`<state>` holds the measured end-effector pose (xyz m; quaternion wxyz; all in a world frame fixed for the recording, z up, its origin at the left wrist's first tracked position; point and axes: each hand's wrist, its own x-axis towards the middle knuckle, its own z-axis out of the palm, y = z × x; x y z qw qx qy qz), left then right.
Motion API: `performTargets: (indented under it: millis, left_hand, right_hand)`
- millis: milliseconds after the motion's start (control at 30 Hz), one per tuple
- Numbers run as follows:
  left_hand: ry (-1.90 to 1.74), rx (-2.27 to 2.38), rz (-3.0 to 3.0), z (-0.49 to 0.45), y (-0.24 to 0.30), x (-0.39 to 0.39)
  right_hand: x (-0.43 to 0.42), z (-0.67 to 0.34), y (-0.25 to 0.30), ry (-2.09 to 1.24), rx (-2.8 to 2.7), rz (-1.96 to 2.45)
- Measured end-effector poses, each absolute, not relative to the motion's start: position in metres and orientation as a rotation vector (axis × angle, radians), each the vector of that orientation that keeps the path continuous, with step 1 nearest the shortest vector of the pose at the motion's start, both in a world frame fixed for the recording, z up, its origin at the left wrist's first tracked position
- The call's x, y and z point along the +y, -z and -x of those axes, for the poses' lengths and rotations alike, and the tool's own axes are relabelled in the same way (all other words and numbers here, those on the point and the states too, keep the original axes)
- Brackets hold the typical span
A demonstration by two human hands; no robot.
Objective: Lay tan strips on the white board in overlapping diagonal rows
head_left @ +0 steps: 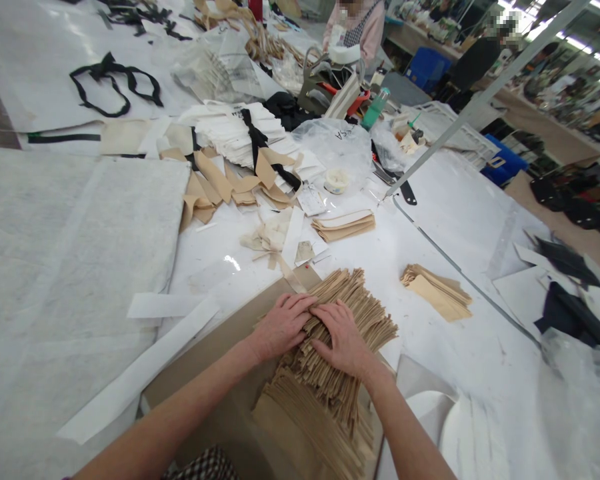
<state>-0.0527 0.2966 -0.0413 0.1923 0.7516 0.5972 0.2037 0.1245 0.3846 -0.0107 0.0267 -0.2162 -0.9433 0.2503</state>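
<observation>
Our left hand (283,327) and right hand (343,341) rest open and flat, side by side, on the tan strip bundle (363,301), whose strips run away from us, up and to the right.

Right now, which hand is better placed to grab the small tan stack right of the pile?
Likely right hand: it rests on the strip pile nearer the small tan stack; left hand would cross it.

Large factory hall. Long white-topped work table (455,220) across most of the view. Slanted grey metal pole (485,99) from table edge up to top right. Bright ceiling strip lights (587,47) top right. Blue plastic crates (427,67) beyond the far end. Brown wooden bench (550,133) alongside, right.
</observation>
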Motion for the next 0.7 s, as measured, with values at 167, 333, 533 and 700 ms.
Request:
performTargets:
  millis: [167,333,533,700]
  left_hand:
    - [-0.629,1.658,-2.039,0.054,0.047,0.295]
    - [-0.681,1.658,-1.965,0.054,0.051,0.294]
    - [-0.706,1.658,-1.913,0.054,0.050,0.294]
    - [-0.722,1.660,-1.907,0.056,0.050,0.296]
  right_hand:
    - [0.385,-0.125,0.011,-0.773,-2.915,0.675]
    - [0.384,-0.125,0.010,-0.777,-2.888,0.663]
    - [0.383,-0.124,0.002,-0.845,-2.863,0.681]
    - [0.383,-0.125,0.001,-0.827,-2.876,0.656]
